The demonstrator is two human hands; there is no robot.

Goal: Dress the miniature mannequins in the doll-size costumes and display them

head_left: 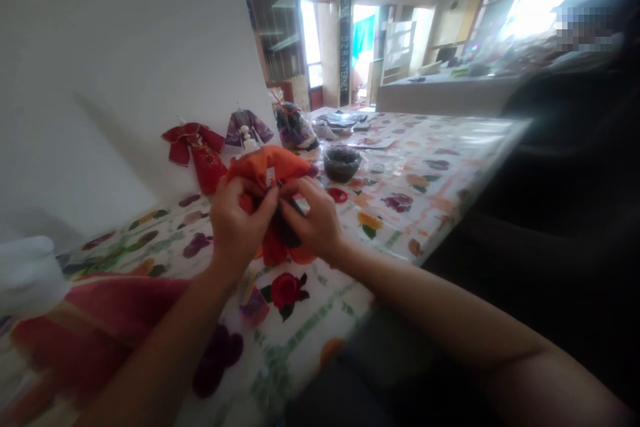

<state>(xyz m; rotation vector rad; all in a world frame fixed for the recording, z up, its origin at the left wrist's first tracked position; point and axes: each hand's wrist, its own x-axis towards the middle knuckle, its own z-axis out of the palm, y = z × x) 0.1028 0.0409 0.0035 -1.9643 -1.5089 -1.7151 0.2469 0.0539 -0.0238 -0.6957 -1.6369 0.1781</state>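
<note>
My left hand (239, 220) and my right hand (316, 217) meet above the table, both with fingers pinched on a piece of orange-red cloth (274, 159). The cloth bulges up behind my fingertips, and some of it hangs below my hands. Near my thumbs a small white patch (271, 177) shows on it. A dark strip (287, 225) runs down beside my right fingers; I cannot tell whether it is part of the cloth. Just beyond the cloth is a small white figure (246, 138).
A small red garment (203, 150) and a purple one (249, 125) stand by the wall. Farther back are a filled plastic bag (295, 125) and a dark bowl (342, 163). Red cloth (125, 310) lies at lower left on the flowered tablecloth (300, 320). A person in dark clothing (565, 167) is at right.
</note>
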